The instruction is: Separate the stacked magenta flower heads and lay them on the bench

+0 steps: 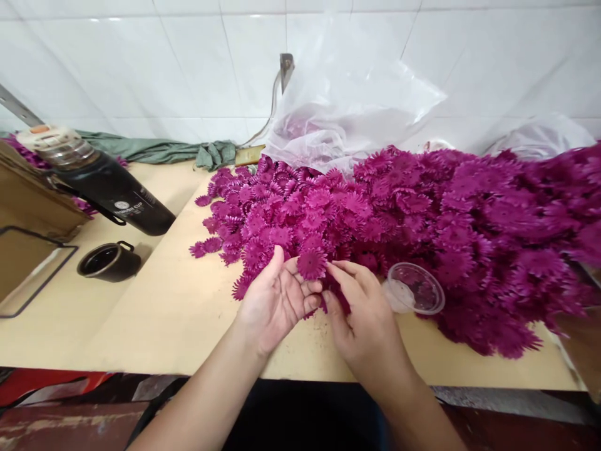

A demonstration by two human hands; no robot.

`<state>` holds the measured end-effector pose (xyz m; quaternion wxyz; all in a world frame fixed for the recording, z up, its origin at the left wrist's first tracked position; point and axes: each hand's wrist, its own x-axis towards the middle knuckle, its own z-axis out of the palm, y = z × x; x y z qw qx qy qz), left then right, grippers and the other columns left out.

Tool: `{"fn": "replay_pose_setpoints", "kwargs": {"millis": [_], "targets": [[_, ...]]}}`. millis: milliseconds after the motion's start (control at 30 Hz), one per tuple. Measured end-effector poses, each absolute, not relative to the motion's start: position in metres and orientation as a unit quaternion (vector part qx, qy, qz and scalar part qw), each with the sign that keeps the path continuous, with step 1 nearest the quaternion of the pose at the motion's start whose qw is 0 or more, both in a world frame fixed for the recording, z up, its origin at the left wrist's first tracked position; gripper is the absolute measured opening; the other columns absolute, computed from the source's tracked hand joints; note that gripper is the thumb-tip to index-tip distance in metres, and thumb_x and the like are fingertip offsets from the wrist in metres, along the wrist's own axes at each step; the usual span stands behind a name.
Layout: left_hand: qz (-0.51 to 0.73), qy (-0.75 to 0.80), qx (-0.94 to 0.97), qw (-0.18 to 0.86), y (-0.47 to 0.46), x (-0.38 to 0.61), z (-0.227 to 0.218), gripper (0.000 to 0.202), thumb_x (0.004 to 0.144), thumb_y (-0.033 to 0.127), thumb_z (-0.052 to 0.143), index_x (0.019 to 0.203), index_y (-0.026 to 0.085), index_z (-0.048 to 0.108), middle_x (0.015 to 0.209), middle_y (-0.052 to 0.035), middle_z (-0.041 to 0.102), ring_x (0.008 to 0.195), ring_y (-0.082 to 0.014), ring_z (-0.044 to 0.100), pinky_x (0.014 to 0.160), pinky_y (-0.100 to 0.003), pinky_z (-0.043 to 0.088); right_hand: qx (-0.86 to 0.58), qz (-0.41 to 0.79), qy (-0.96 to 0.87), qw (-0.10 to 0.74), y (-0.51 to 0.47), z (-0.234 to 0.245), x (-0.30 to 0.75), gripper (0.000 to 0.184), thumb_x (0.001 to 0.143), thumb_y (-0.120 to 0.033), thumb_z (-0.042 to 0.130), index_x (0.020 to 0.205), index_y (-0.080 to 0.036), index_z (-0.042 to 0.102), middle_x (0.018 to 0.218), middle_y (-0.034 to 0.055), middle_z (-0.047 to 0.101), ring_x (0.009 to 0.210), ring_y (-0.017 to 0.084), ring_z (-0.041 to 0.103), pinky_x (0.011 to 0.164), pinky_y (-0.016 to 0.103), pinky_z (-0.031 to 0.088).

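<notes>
A magenta flower head (312,264), seemingly artificial, with a round centre and notched petals, is at the fingertips of my left hand (282,297). That hand is turned palm up, its fingers curled behind and below the flower, its thumb raised. From the other side my right hand (364,307) meets the flower's right edge with its index fingertip. The right thumb sits lower, a little apart from the index finger, and the other right fingers are curled and partly hidden. Just behind both hands spreads a large heap of like magenta flower heads (404,207).
A clear plastic tub (417,288) leans against the heap right of my hands. At left stand a black thermos (126,194) and its black cup (110,262), beside a cardboard box (37,219). A plastic bag (338,94) and green cloth (150,147) lie along the tiled wall.
</notes>
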<state>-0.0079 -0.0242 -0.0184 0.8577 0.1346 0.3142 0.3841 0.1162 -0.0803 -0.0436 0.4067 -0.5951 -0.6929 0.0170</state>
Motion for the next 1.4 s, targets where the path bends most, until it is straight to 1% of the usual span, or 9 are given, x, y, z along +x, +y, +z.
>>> {"fn": "replay_pose_setpoints", "kwargs": {"millis": [133,233,433,667,767,867,967,1133,1400], "targets": [[0.457,0.329,0.195,0.803,-0.022,-0.026,-0.013,0.011,0.074,0.023,0.069,0.075,0.016,0.062,0.066,-0.0005,0.066,0.057,-0.0101,0.062,0.052,-0.019,0.051,-0.622,-0.033,-0.708,0.333,-0.071,-0.047,0.116,0.061,0.082,-0.036,0.059,0.137,-0.017,0.04,0.137,0.0202,0.038,0.126,0.039,0.035,0.096,0.061,0.037],[0.532,0.369,0.238,0.724,-0.015,-0.044,-0.013,0.018,0.063,0.017,0.077,0.067,0.016,0.059,0.059,0.0029,0.062,0.054,-0.0087,0.059,0.051,-0.017,0.049,-0.645,-0.048,-0.716,0.263,-0.054,-0.051,0.111,0.093,0.066,-0.047,0.075,0.142,-0.019,0.03,0.147,0.0211,0.021,0.133,0.046,0.021,0.098,0.063,0.034],[0.608,0.473,0.342,0.538,0.0,-0.073,-0.03,0.022,0.059,0.025,0.079,0.076,0.016,0.067,0.069,0.0018,0.067,0.065,-0.0107,0.06,0.065,-0.021,0.049,-0.646,-0.046,-0.737,0.192,-0.02,-0.055,0.082,0.11,0.05,-0.049,0.085,0.141,-0.014,0.034,0.144,0.0238,0.027,0.127,0.048,0.031,0.099,0.059,0.035],[0.473,0.469,0.477,0.573,-0.007,-0.072,-0.056,0.014,0.073,0.024,0.064,0.084,0.016,0.068,0.082,-0.0041,0.069,0.081,-0.0184,0.063,0.077,-0.03,0.05,-0.611,-0.065,-0.767,0.185,-0.026,-0.063,0.056,0.09,0.059,-0.035,0.082,0.136,-0.011,0.042,0.14,0.0241,0.034,0.122,0.045,0.035,0.096,0.058,0.038],[0.445,0.459,0.511,0.575,-0.01,-0.069,-0.059,0.011,0.076,0.026,0.061,0.08,0.017,0.067,0.072,-0.0023,0.067,0.068,-0.0175,0.061,0.066,-0.029,0.051,-0.608,-0.073,-0.771,0.176,-0.025,-0.061,0.054,0.059,0.072,-0.018,0.069,0.128,-0.01,0.051,0.133,0.0235,0.042,0.115,0.039,0.042,0.092,0.054,0.042],[0.466,0.467,0.539,0.524,-0.008,-0.074,-0.062,0.013,0.074,0.027,0.061,0.081,0.018,0.067,0.077,-0.0033,0.069,0.076,-0.0195,0.063,0.073,-0.03,0.051,-0.606,-0.045,-0.775,0.174,-0.015,-0.057,0.057,0.034,0.077,0.0,0.05,0.107,-0.01,0.062,0.12,0.0219,0.05,0.1,0.031,0.05,0.085,0.049,0.047],[0.477,0.494,0.552,0.473,-0.005,-0.081,-0.067,0.019,0.073,0.033,0.061,0.084,0.018,0.068,0.083,-0.0049,0.07,0.08,-0.0212,0.063,0.077,-0.032,0.05,-0.594,-0.011,-0.784,0.18,-0.003,-0.053,0.062,0.033,0.071,0.008,0.044,0.089,-0.011,0.065,0.108,0.0187,0.056,0.091,0.028,0.052,0.08,0.045,0.049],[0.481,0.504,0.538,0.474,-0.005,-0.088,-0.076,0.024,0.07,0.039,0.065,0.082,0.018,0.068,0.081,-0.0059,0.07,0.079,-0.0222,0.064,0.075,-0.032,0.051,-0.577,0.013,-0.786,0.221,0.013,-0.038,0.078,0.037,0.064,0.01,0.045,0.085,-0.014,0.063,0.099,0.0118,0.059,0.091,0.024,0.054,0.081,0.037,0.05],[0.507,0.489,0.545,0.455,-0.008,-0.085,-0.079,0.021,0.068,0.037,0.067,0.077,0.018,0.068,0.077,-0.0063,0.07,0.078,-0.0227,0.064,0.075,-0.032,0.05,-0.526,0.057,-0.764,0.369,0.025,0.027,0.138,0.021,0.074,0.001,0.047,0.077,-0.017,0.058,0.086,0.0067,0.061,0.086,0.019,0.058,0.079,0.035,0.051]]}}
